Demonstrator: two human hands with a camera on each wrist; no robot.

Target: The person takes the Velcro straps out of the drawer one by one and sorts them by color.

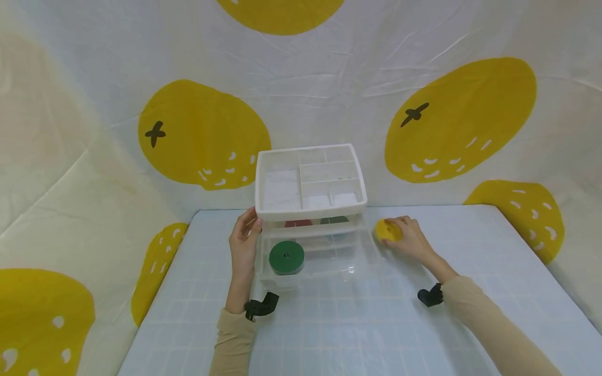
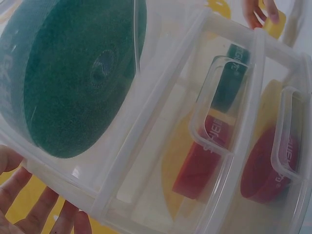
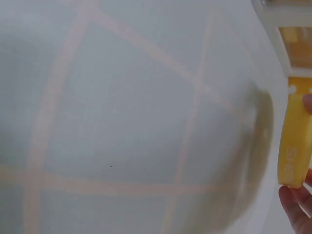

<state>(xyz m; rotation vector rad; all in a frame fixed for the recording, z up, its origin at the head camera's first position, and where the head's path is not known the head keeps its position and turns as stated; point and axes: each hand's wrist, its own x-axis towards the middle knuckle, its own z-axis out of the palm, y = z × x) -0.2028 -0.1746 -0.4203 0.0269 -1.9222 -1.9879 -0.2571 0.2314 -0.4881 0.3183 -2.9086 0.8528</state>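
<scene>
A clear plastic drawer unit with a white compartment top stands on the table. Its lowest drawer is pulled out with a green tape roll lying flat at its left. Through the upper drawer fronts in the left wrist view show a red roll, a smaller-looking green roll and another red roll. My left hand touches the unit's left side with fingers spread. To the right of the unit, my right hand grips a yellow tape roll by its edges, thumb and fingers on opposite sides.
A pale blue checked cloth covers the table. Behind it hangs a white sheet printed with yellow fruit. Black wrist mounts sit on both forearms. Divided compartments form the unit's top tray.
</scene>
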